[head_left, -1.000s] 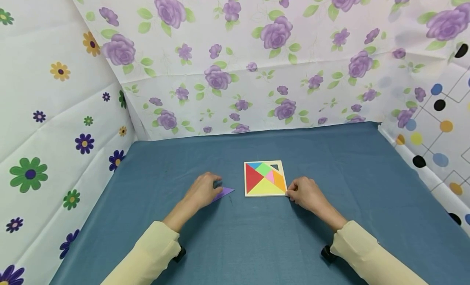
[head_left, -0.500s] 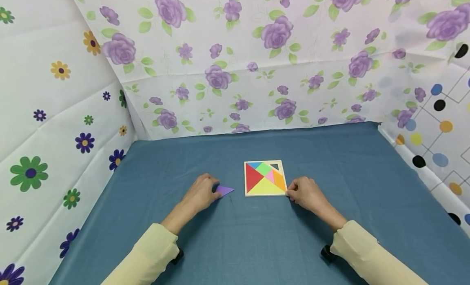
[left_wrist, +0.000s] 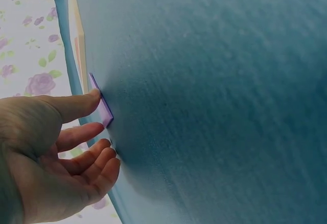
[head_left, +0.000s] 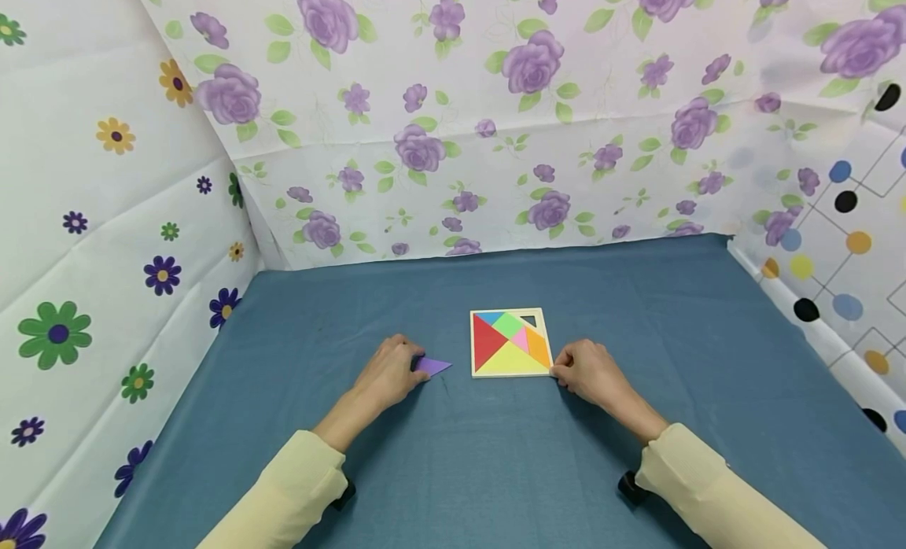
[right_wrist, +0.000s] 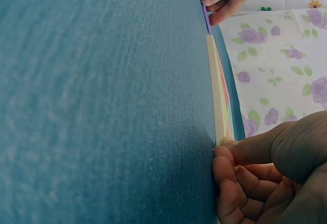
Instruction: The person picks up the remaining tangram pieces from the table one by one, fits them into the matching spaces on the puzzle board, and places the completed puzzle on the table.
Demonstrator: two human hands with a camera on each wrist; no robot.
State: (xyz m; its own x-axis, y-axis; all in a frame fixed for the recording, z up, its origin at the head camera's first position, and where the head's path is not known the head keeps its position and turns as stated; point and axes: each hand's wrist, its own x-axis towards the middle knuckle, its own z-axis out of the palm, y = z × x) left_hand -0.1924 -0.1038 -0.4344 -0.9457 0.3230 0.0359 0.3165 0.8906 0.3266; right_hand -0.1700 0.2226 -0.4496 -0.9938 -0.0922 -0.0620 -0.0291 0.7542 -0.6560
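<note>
My left hand [head_left: 388,372] pinches a purple triangular tangram piece [head_left: 434,366] low over the cloth, left of the puzzle. In the left wrist view the thumb lies on the face of the purple piece [left_wrist: 106,112], with the index fingertip at its near end. The wooden tangram tray [head_left: 535,312] holds red, yellow, blue, green, pink and orange pieces, and a dark gap shows at its far right corner. My right hand [head_left: 591,373] pinches the tray's near right corner. From the right wrist, thumb and index finger meet at the tray's edge [right_wrist: 217,93].
A blue-grey cloth [head_left: 467,470] covers the table. Purple-flowered sheeting [head_left: 481,140] hangs behind it, a daisy-print sheet [head_left: 106,297] stands at the left, and a dotted sheet [head_left: 849,297] at the right.
My left fingers have drawn back slightly on the purple triangle, and more of it shows now. The right hand and the tray have stayed in place.
</note>
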